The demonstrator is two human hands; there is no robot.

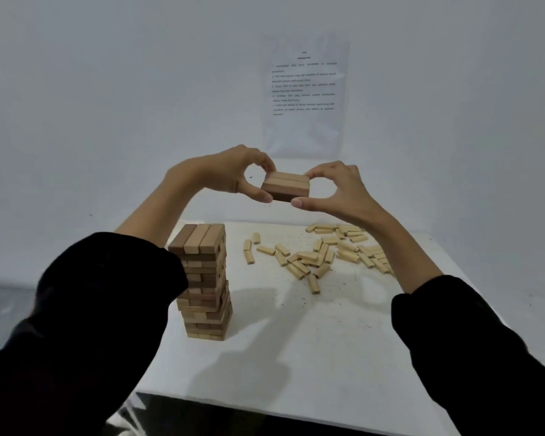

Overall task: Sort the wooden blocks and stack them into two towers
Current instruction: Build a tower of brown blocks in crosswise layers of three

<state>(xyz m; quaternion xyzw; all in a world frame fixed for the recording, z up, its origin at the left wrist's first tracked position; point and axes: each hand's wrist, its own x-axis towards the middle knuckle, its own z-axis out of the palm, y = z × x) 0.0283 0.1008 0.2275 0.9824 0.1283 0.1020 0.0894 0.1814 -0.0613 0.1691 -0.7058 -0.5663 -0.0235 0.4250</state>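
A set of three blocks (285,187), lying side by side as one flat layer, is held in the air above the far part of the table (296,357), higher than the tower (202,278) and to its right, touching neither. The left hand (227,171) pinches the left side of the set between thumb and fingertips; the right hand (337,190) pinches the right side likewise, so the layer hangs by squeeze alone. The tower stands on the left of the table, many courses high in mixed light and darker wood, its courses not quite flush. The pale loose blocks (321,253) lie scattered to the right, well apart from it. Assessment: the step in hand appears to be setting this layer on the tower top. It should be kept level and under even inward pressure, turned crosswise to the top course, lowered straight down and centred, and both sides released together. Side contact with the tower is the main risk.
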